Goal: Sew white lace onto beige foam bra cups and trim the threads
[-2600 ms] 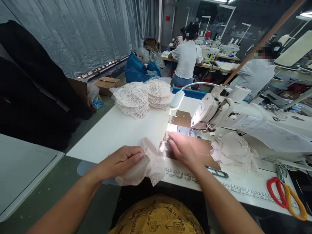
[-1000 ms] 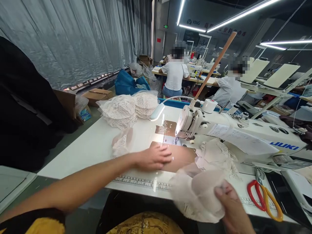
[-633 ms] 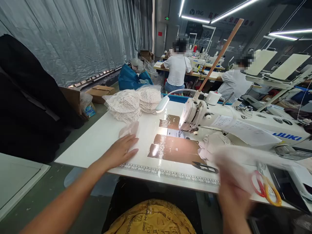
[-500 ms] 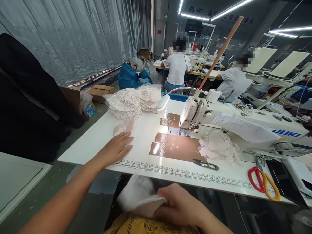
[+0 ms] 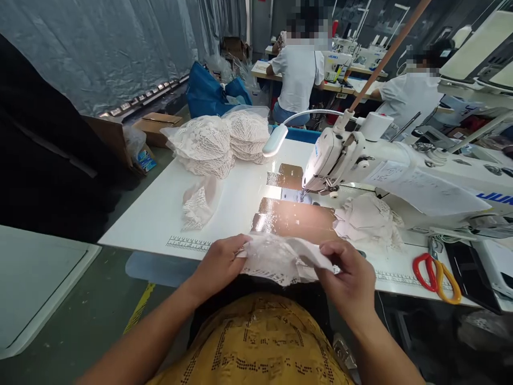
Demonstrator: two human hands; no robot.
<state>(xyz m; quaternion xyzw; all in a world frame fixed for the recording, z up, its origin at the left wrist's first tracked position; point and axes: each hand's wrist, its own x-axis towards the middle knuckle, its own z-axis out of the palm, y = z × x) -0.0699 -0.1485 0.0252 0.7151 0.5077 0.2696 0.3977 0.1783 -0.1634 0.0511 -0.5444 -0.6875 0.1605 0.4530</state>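
Observation:
A white lace fabric piece (image 5: 276, 259) is stretched between my two hands at the table's front edge. My left hand (image 5: 224, 262) pinches its left end, and my right hand (image 5: 348, 272) grips the other end, where a smooth strip folds over. Beyond my left hand lies a small lace piece with sheer cloth (image 5: 199, 203), flat on the white table (image 5: 148, 214). To the right, more pale fabric (image 5: 366, 216) is heaped beside the sewing machine (image 5: 336, 155). The needle area is above a metal plate, with brown tape (image 5: 296, 218) in front.
Stacked lace pieces (image 5: 204, 141) stand at the table's back left. Scissors with red and yellow handles (image 5: 436, 278) lie at the right, near a black flat device (image 5: 465, 283). A lamp (image 5: 275, 140) hangs over the table. Two people in white shirts (image 5: 298, 77) sit beyond.
My left hand has left the small piece on the table and now holds the lace fabric. My right hand has raised that fabric from my lap to the table edge. The view has tilted down.

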